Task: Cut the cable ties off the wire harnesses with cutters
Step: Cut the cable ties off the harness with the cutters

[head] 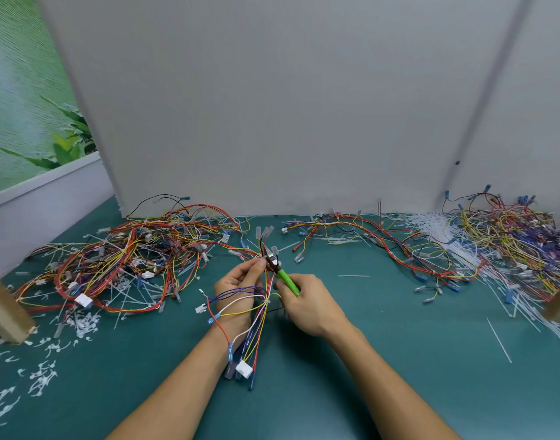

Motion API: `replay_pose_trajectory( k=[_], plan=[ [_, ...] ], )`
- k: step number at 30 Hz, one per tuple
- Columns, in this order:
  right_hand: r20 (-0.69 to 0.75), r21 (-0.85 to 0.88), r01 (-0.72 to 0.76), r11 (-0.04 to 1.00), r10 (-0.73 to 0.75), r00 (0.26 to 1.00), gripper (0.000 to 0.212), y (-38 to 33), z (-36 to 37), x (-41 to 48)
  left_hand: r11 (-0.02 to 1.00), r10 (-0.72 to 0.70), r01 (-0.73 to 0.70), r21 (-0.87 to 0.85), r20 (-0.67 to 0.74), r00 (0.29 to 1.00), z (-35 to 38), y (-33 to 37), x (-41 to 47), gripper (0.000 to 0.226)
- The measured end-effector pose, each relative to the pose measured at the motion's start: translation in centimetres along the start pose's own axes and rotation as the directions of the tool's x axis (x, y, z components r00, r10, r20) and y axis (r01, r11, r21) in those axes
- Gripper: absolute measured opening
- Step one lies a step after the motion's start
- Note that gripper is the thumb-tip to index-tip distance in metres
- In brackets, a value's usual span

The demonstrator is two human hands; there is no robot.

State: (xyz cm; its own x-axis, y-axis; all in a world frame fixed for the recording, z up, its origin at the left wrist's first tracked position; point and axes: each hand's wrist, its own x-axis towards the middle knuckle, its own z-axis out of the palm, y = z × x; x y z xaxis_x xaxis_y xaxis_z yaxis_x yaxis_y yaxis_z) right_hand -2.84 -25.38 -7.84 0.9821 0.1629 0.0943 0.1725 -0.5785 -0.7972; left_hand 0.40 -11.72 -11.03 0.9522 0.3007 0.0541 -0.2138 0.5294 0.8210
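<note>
left hand (240,282) grips harness (259,308), right hand (305,301) grips green cutters (286,281) at tie; next squeeze to snip

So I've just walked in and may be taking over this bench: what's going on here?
A person's left hand grips one harness, while the right hand holds green-handled cutters with their head at the bundle, beside the left fingertips. Whether a tie sits in the blades is too small to tell. More tangled harnesses lie in a left pile and a right pile on the green mat, with white tie scraps at its near left.
</note>
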Motion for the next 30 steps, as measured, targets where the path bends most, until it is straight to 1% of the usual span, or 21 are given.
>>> replay_pose_trajectory(
  k=[9, 15, 21, 25, 27, 30],
  plan=[
    [-0.007, -0.002, -0.032, 0.999, 0.032, 0.999, 0.035, 0.21, 0.12, 0.16, 1.000, 0.000, 0.000, 0.015, 0.001, 1.000, 0.01, 0.18, -0.05, 0.007],
    [0.106, 0.074, -0.073, 0.995, 0.065, 0.992, 0.024, 0.18, 0.15, 0.18, 0.999, 0.003, -0.004, 0.050, 0.006, 1.000, -0.05, 0.36, -0.12, 0.007],
    [0.164, 0.120, -0.094, 0.988, 0.073, 0.984, 0.024, -0.07, -0.19, 0.13, 0.996, 0.045, -0.049, 0.072, 0.058, 0.997, 0.06, 0.49, -0.38, 0.010],
    [0.147, 0.098, -0.086, 0.991, 0.071, 0.987, 0.024, -0.26, -0.13, -0.03, 0.997, 0.052, -0.056, 0.060, 0.075, 0.996, -0.05, 0.45, -0.35, 0.016],
    [0.107, 0.051, -0.071, 0.996, 0.065, 0.992, 0.026, -0.29, -0.02, -0.05, 0.996, 0.057, -0.063, 0.061, 0.086, 0.995, -0.14, 0.38, -0.27, 0.023],
    [0.034, -0.005, -0.062, 0.998, 0.062, 0.997, 0.029, -0.23, 0.15, 0.01, 0.995, 0.064, -0.072, 0.071, 0.110, 0.992, -0.27, 0.32, -0.09, 0.026]
  ],
)
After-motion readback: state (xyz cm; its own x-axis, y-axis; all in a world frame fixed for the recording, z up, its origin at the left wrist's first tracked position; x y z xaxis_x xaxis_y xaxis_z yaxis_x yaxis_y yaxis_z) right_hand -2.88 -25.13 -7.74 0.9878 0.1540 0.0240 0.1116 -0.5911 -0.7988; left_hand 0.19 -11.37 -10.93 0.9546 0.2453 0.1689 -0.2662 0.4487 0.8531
